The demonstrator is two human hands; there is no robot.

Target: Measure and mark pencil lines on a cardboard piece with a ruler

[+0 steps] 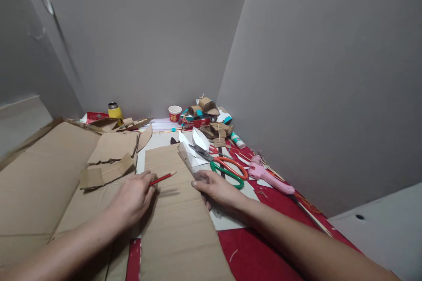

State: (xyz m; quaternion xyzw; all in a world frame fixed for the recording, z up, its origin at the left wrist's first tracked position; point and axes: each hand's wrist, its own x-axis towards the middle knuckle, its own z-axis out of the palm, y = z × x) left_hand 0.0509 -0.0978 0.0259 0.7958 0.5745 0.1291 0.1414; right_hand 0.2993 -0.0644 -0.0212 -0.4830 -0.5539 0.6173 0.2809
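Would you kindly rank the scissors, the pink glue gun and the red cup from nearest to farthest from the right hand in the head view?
From the right hand:
1. Scissors, just beyond the fingers.
2. Glue gun, farther right on the red mat.
3. Red cup, far back by the wall.

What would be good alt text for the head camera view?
A left hand holds a red pencil over a cardboard strip, while the right hand steadies its edge. Scissors and a pink glue gun lie nearby on the red table.
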